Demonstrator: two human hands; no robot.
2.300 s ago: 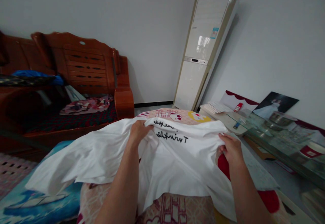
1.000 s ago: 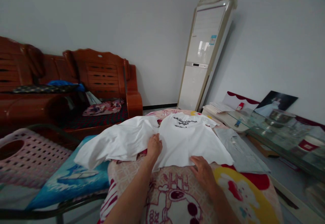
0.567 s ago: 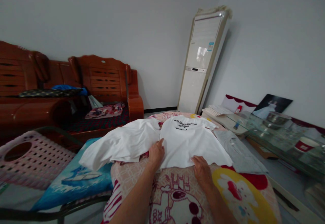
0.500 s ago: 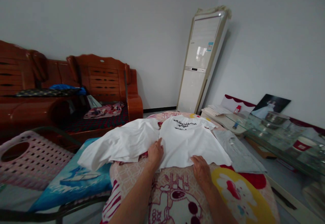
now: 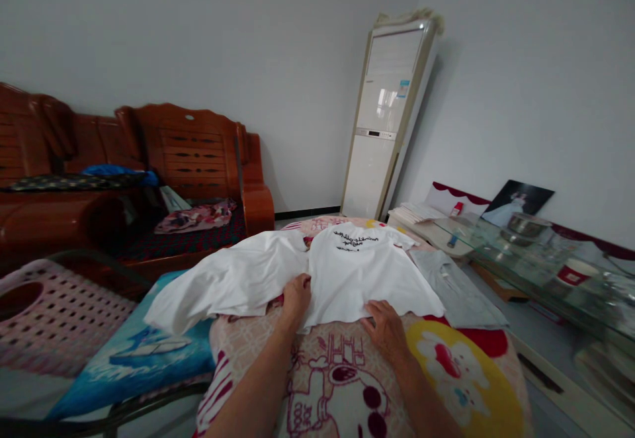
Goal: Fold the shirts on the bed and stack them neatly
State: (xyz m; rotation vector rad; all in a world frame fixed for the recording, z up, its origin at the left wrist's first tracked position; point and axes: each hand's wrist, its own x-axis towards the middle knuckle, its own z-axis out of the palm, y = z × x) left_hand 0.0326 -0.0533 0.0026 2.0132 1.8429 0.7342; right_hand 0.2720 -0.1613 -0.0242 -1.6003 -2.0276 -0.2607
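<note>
A white T-shirt [image 5: 367, 279] with black lettering lies spread out on a patterned cloth [image 5: 337, 352] over a round-edged surface. My left hand [image 5: 296, 299] is at the shirt's left side, its fingers curled in a pinch on the fabric edge. Along the bottom hem rests my right hand [image 5: 385, 327], fingers stretched and lying on the cloth of the shirt. Left of the shirt is a second white garment [image 5: 233, 279], loosely heaped and hanging past the edge. A flat pale grey item [image 5: 454, 292] lies to the right; its kind is unclear.
A glass-topped stand [image 5: 516, 262] at right holds a metal bowl [image 5: 526, 226], a paper cup [image 5: 575, 272] and a photo [image 5: 518, 203]. At left are a pink woven chair back [image 5: 64, 319], a blue cushion [image 5: 149, 352] and wooden seating [image 5: 193, 153]. An air conditioner [image 5: 380, 127] stands behind.
My left hand's fingers have curled in at the shirt's left edge, where the index finger was extended before. The right hand remains at the hem. The view has shifted slightly.
</note>
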